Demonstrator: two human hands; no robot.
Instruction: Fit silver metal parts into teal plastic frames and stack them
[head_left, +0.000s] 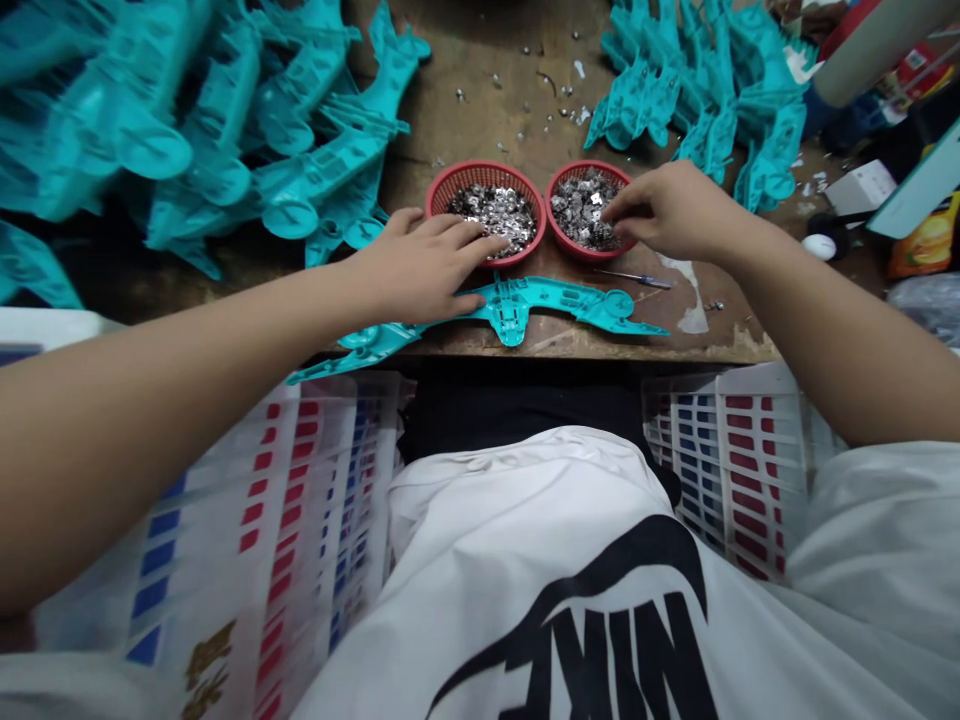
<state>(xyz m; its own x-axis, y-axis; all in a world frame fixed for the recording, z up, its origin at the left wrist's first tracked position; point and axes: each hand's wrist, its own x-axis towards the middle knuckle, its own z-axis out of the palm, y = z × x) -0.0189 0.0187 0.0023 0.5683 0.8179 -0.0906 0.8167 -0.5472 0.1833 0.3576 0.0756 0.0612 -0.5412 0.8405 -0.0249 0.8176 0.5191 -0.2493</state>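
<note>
A long turquoise plastic part (510,310) lies along the front edge of the wooden table. My left hand (420,265) rests over its left half, fingers stretched and apart, the thumb at the part's upper edge. Those fingers reach across the near rim of a red basket (540,225) full of small shiny metal clips (499,215). Beside it stands a second red basket (555,228) with more metal clips (585,210). My right hand (667,210) dips its pinched fingertips into this one from the right; what is between them is hidden.
Turquoise parts (127,120) are heaped at the left, with another pile (705,100) at the back right. A pen (634,278) lies by the right basket. Loose metal bits dot the table (517,130). White plastic crates (300,480) flank my lap.
</note>
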